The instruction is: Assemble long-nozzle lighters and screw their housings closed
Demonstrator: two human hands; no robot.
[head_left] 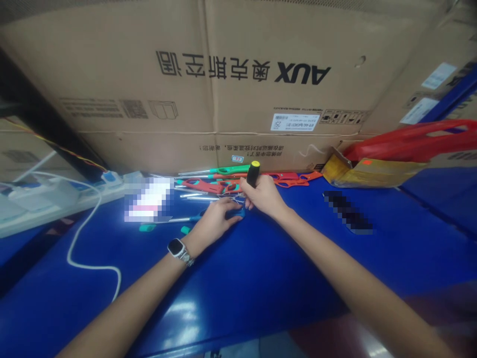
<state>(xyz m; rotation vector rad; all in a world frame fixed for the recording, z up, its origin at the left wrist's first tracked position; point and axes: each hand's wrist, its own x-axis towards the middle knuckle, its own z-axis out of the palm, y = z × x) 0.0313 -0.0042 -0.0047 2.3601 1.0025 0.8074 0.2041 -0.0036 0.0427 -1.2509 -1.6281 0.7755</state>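
My right hand is closed around the black handle of a screwdriver with a yellow end cap, held upright; its tip is hidden. My left hand lies on the table, fingers curled onto a blue long-neck lighter, whose metal tube points left. Thin wires or small parts between the hands are too blurred to make out. Just behind the hands lie several red lighters and a green lighter, their metal tubes pointing mostly left. Small teal pieces rest near the blue lighter's tube.
A large cardboard box stands along the back of the blue table. To the left are a blurred-out bright screen, a power strip and a white cable. A blurred dark object and an opened carton with red plastic lie right.
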